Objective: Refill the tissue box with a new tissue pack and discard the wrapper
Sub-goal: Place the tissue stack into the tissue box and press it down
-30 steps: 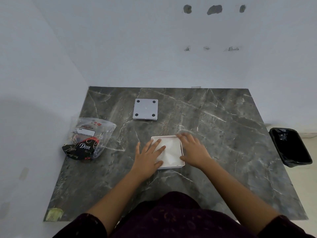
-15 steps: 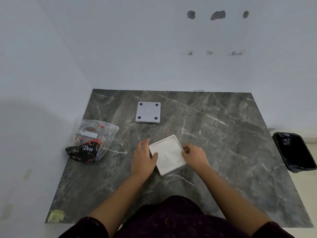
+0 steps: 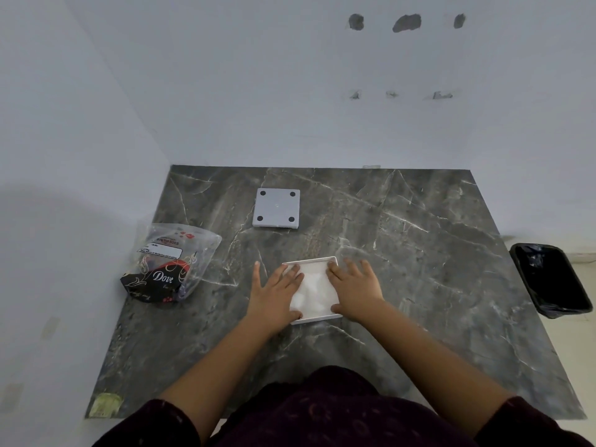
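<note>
Down near the middle of the dark marble worktop (image 3: 403, 253) sits the white tissue box (image 3: 314, 290), open side up, with white tissues showing inside it. Both hands lie flat on the box. The left hand (image 3: 274, 298) covers its left edge, fingers (image 3: 292, 274) spread and pointing away from the person, thumb at the near corner. The right hand (image 3: 356, 290) covers its right edge, fingers likewise spread, thumb against the near right rim. Neither hand pinches anything. Beyond the box, well apart, lies the square grey lid (image 3: 276, 208) with four dark dots. Left of the box, near the wall, lies the clear plastic wrapper (image 3: 171, 262) with a black printed panel. Right of the box, off the worktop, stands a black bin (image 3: 551, 280).
</note>
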